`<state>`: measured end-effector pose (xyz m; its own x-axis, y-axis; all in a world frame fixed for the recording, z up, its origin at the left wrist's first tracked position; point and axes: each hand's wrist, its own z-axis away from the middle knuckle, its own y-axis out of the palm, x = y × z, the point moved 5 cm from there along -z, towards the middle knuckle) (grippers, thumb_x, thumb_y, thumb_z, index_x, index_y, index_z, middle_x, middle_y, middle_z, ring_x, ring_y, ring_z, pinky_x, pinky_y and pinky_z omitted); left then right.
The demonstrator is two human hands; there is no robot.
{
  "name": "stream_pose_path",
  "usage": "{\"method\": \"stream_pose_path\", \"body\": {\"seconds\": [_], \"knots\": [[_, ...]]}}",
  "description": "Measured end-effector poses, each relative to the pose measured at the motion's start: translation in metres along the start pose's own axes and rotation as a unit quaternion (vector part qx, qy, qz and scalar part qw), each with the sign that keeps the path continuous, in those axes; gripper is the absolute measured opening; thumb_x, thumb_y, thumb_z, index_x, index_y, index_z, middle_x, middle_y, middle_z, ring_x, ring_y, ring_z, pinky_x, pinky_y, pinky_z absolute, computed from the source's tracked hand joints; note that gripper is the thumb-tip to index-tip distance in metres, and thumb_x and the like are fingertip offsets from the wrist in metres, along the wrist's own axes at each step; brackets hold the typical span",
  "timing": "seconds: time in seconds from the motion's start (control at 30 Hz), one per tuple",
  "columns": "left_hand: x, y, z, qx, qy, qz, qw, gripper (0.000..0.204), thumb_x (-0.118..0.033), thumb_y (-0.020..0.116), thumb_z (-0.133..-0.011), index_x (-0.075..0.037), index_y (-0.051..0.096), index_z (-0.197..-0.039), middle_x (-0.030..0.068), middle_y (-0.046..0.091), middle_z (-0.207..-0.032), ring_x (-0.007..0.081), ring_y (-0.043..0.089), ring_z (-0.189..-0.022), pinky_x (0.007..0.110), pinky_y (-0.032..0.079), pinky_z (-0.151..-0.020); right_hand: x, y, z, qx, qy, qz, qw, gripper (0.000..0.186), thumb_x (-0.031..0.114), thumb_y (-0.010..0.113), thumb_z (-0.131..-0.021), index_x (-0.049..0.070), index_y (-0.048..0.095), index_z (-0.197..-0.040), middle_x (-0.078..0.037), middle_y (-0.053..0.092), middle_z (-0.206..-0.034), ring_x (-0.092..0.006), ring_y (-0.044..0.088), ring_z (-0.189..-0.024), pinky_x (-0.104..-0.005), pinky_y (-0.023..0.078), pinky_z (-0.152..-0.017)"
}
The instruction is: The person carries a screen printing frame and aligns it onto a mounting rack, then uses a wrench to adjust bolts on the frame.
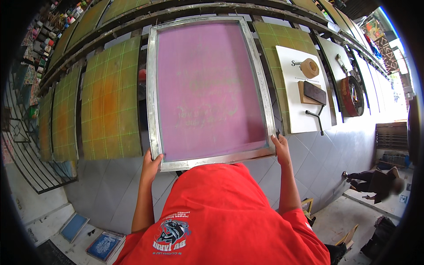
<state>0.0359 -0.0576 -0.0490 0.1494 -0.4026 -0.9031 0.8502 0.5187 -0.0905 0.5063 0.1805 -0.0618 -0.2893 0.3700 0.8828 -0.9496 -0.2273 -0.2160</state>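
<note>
A red-shirted person (212,207) grips a metal-framed pink screen (210,92) at its near corners, left hand (152,165) and right hand (282,149) apart. At right, a tape roll (304,69) and a dark slab (315,93) on a wooden block (304,97) occupy a white board (298,119) atop a yellow-green panel (270,44).

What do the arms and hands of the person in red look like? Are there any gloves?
No gloves show: the left hand and right hand are bare. Short red sleeves cover the upper arms, leaving the forearms bare. I see no watch or bracelet.
</note>
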Motion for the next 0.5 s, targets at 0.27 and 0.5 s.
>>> {"method": "stream_pose_path", "body": {"seconds": [0.27,0.5], "knots": [[0.016,-0.008,-0.003,-0.007,-0.014,-0.043,0.999,0.03,-0.007,0.062,-0.088,0.001,0.054,-0.117,0.0064,0.062,-0.104,0.0143,0.058,-0.093,0.03,0.046,-0.085,-0.012,-0.004,-0.004,0.004,-0.007,0.022,1.0,0.027,0.03,0.061,-0.093,0.004,0.06,-0.088,0.007,0.046,-0.068,-0.0036,0.038,-0.061,-0.0248,0.03,-0.053],[0.003,0.0,0.001,-0.008,-0.005,-0.009,1.0,0.026,-0.009,0.062,-0.09,0.0,0.054,-0.114,0.0048,0.061,-0.101,0.0128,0.056,-0.091,0.029,0.045,-0.084,-0.026,-0.005,-0.012,0.006,-0.015,-0.014,1.0,0.027,0.03,0.062,-0.093,0.006,0.056,-0.082,0.007,0.044,-0.065,-0.0028,0.035,-0.057,-0.0246,0.027,-0.049]]}}
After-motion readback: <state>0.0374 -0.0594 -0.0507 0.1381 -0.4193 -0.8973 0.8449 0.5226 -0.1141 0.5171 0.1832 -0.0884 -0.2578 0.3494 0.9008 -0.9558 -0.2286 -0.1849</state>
